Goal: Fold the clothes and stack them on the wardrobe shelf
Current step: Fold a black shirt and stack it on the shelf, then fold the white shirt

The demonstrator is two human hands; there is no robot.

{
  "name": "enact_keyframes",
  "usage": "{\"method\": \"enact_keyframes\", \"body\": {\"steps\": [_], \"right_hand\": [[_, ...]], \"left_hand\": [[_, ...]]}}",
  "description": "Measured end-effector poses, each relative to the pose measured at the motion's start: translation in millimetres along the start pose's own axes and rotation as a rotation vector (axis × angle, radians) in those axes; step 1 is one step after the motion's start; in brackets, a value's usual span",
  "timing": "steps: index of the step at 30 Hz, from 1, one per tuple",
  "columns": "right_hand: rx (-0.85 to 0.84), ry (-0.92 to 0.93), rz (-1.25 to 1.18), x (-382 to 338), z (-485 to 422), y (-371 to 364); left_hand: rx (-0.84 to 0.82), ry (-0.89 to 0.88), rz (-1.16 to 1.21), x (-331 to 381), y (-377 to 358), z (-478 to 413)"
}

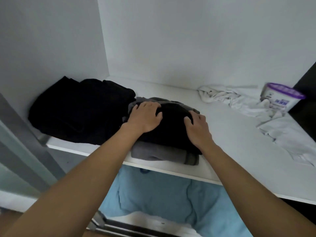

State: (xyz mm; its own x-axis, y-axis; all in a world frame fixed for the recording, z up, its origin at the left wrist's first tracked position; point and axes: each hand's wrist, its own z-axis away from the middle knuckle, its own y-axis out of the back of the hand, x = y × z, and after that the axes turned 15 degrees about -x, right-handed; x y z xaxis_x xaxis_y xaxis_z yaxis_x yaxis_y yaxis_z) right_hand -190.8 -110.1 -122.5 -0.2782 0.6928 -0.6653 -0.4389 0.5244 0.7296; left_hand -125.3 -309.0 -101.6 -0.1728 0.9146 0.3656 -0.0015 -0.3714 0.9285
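Two stacks occupy the left of the wardrobe shelf [222,151]. A loose black pile [77,108] sits in the corner, apparently to leave room. Just beside it, a folded grey garment [162,154] lies at the front edge. The left hand [145,118] and right hand [197,128] rest on the folded black garment [171,129] topping the grey one, their fingers curled into its cloth on either side, probably to square it. Farther right, a crumpled white garment [248,103] lies unfolded against a purple-lidded tub [280,96].
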Motion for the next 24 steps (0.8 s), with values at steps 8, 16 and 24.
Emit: {"method": "enact_keyframes", "body": {"steps": [8,16,24], "right_hand": [[-0.046,0.11,-0.027,31.4,1.1,48.0],[0.31,-0.462,0.07,195.2,49.9,187.0],[0.259,-0.219,0.285,258.7,80.6,209.8]], "left_hand": [[0.099,-0.071,0.213,60.1,13.5,-17.1],[-0.152,-0.271,0.584,193.3,-25.5,-24.2],[-0.513,-0.015,0.85,300.9,-107.8,-36.9]]}}
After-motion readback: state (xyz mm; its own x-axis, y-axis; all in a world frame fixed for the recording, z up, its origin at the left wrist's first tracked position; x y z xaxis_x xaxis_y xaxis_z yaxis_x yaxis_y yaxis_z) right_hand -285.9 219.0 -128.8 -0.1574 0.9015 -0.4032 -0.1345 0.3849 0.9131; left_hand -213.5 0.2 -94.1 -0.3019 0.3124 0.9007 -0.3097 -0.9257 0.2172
